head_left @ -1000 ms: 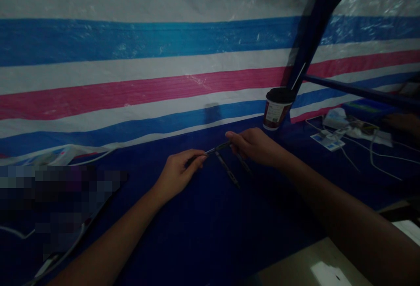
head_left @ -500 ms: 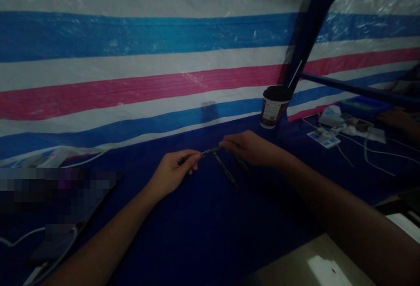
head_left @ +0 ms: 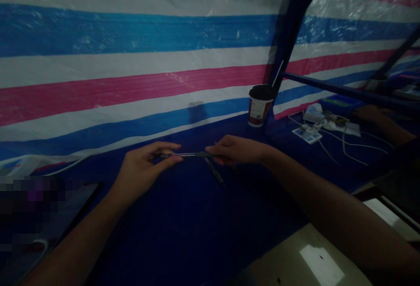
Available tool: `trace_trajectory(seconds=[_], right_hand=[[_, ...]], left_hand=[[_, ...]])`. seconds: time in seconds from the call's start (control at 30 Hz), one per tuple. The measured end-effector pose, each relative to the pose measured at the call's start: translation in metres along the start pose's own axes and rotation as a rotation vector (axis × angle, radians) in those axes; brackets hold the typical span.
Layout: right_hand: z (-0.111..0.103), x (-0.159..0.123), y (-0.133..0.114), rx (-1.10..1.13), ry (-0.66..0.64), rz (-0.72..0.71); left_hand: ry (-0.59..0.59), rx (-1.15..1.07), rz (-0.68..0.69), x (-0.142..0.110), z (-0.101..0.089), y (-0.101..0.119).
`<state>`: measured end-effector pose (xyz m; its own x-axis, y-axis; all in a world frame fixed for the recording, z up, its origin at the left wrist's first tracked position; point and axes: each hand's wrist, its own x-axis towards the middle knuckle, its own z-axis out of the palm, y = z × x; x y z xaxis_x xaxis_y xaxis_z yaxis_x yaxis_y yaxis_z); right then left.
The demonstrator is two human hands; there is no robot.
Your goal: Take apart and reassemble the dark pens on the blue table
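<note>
My left hand [head_left: 141, 168] and my right hand [head_left: 238, 150] face each other above the blue-covered table [head_left: 183, 220]. Between them runs a slim dark pen-like rod [head_left: 185, 155], pinched by the fingers of both hands. Below my right hand, the thin dark legs of what looks like a drawing compass [head_left: 215, 173] slant down towards the table. Its upper joint is hidden by my right hand, and the dim light hides the fine detail.
A dark-lidded paper cup [head_left: 260, 106] stands by a blue pole [head_left: 278, 54] against a striped tarpaulin wall [head_left: 131, 71]. To the right lie white cables [head_left: 348, 150], cards [head_left: 306, 134], a blue box [head_left: 337, 103] and another person's hand [head_left: 370, 113].
My left hand has moved left, away from my right hand. The rod now lies nearly level and more of it shows. The whole view has turned to the right.
</note>
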<state>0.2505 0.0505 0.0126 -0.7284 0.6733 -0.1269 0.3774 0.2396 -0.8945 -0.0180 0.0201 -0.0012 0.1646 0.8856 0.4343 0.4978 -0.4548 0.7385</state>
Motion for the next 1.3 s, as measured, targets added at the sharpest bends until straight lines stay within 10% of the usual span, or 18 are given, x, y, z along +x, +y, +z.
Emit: trace_trajectory(seconds=[0.17, 0.3, 0.5, 1.3], right_hand=[[0.018, 0.0, -0.005, -0.104, -0.153, -0.151], [0.026, -0.002, -0.012, -0.227, -0.041, -0.213], [0.014, -0.004, -0.013, -0.318, 0.254, -0.174], [0.007, -0.003, -0.01, -0.728, 0.318, -0.098]], left_hand=[[0.157, -0.545, -0.264, 0.003, 0.016, 0.004], [0.133, -0.7, -0.329, -0.001, 0.031, 0.008], [0.273, -0.706, -0.378, 0.0, 0.029, -0.001], [0.203, -0.596, -0.457, -0.003, 0.035, -0.004]])
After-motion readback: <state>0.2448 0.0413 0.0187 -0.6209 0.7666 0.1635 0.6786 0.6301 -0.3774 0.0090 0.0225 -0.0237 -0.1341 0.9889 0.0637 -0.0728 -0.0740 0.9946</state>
